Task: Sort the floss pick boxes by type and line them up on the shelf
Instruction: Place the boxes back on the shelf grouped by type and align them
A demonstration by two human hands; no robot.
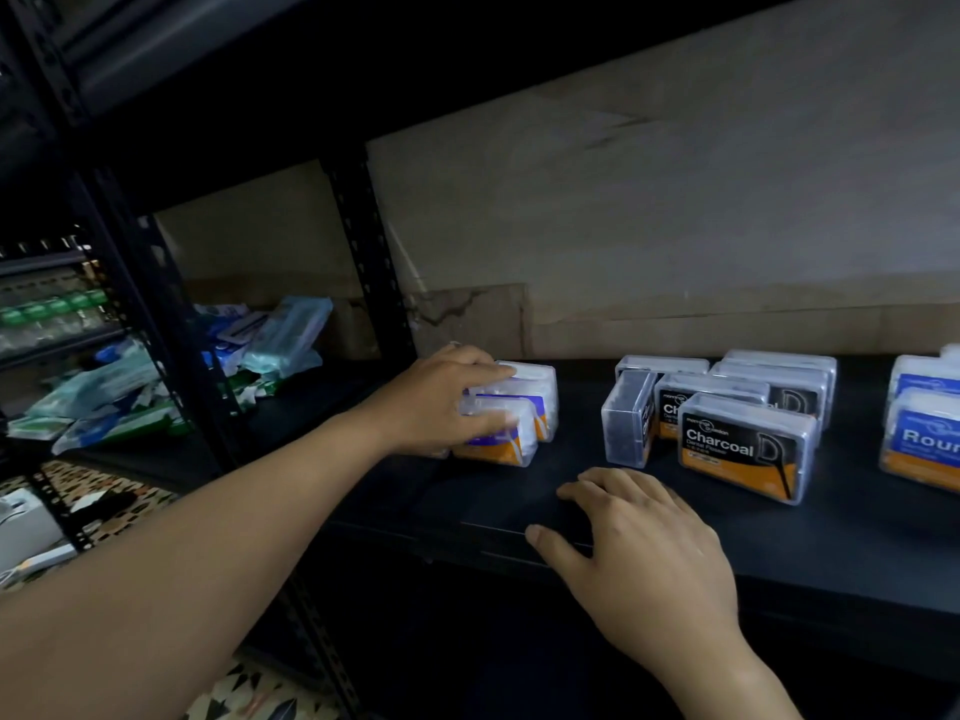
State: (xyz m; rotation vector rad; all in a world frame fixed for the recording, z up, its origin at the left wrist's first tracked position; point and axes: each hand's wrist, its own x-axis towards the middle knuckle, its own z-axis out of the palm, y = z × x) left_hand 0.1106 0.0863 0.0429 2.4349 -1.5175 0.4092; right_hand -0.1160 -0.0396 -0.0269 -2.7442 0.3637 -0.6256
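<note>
Left grip (441, 402) is clasping two clear boxes (522, 446) with purple and orange labels, standing at the left end of the shelf (467, 504). Right grip (639, 553) is resting flat, fingers loose, on the shelf edge near the charcoal boxes (743, 449).

A strip of bare black shelf board (577, 407) runs from the front edge to the brown cardboard back panel (675, 200), between the clear plastic boxes with blue and orange labels (537, 407), which the left hand (441, 402) holds from above, and the cluster of clear plastic boxes with black Charcoal labels (748, 449); one clear box standing on end (626, 423) borders this strip on its right; a second bare gap parts that cluster from the clear boxes with blue Round labels (919, 439); the right hand (634, 543) lies flat over the front lip, taking up part of the bare front strip; a black perforated steel upright (363, 252) bounds the bay's left; open height stands above every box.
</note>
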